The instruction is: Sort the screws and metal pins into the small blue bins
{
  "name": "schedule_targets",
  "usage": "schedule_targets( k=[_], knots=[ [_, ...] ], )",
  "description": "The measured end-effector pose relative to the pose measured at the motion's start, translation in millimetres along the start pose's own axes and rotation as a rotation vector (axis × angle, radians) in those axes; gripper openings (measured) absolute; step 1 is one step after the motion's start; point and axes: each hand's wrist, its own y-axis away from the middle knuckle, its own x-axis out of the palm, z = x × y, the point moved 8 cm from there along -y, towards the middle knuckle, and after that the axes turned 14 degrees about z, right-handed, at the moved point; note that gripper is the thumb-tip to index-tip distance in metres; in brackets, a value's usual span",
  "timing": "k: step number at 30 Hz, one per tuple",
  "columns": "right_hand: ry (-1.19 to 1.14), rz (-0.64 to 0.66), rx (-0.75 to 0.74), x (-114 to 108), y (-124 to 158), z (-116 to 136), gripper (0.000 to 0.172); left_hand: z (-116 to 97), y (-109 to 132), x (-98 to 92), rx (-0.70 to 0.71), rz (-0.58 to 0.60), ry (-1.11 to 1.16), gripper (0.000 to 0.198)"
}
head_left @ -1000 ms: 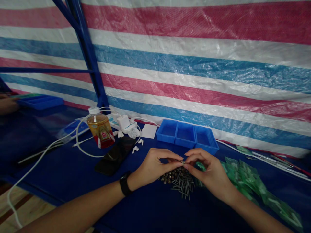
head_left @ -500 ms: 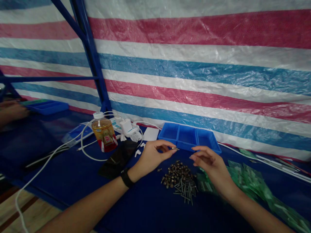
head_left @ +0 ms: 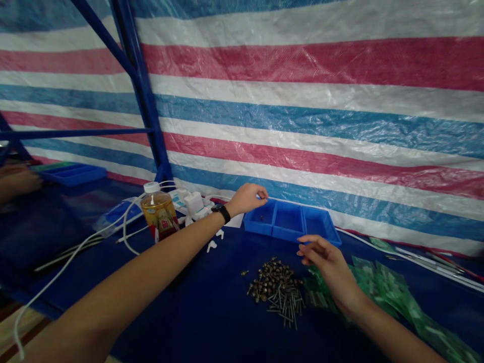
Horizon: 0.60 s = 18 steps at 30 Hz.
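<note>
My left hand [head_left: 249, 197], with a dark band on the wrist, is held above the left compartment of a blue three-part tray [head_left: 288, 234]. Its thumb and forefinger are slightly apart and nothing shows between them. A tiny dark metal piece [head_left: 261, 218] shows below them in that compartment. My right hand [head_left: 325, 259] hovers in front of the tray's right side, fingers loosely bent and apart, holding nothing. Between my arms lies a heap of small brownish metal heads [head_left: 274, 277] with thin metal pins [head_left: 287, 305] at its near side. One loose piece [head_left: 245, 273] lies left of the heap.
Green plastic packets [head_left: 389, 282] lie on the right. On the left stand a drink bottle [head_left: 159, 214], white chargers [head_left: 193, 202] and a trailing white cable [head_left: 71, 257]. White earbuds [head_left: 212, 246] lie near my left forearm. Another person's hand [head_left: 18, 180] is at far left.
My left hand has moved forward from above the heap to the tray, and the small metal piece it pinched is no longer between its fingers. My right hand stays nearly in place.
</note>
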Motion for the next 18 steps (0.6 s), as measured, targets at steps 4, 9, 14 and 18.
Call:
schedule_targets(
  k=[4,9,14,18],
  knots=[
    [0.019,0.001,-0.013,-3,-1,-2,0.055,-4,0,7.8,-0.003,0.049,-0.122,0.019],
    [0.053,0.03,-0.027,-7,-5,-5,0.051,-24,23,26.5,0.154,0.165,-0.153,0.032],
    [0.11,0.005,-0.095,-17,-10,-8,0.046,-13,61,47.2,0.185,0.253,-0.226,0.022],
    [0.182,-0.045,-0.14,-30,-14,-9,0.044,-2,71,52.0,0.154,0.182,-0.23,0.021]
  ],
)
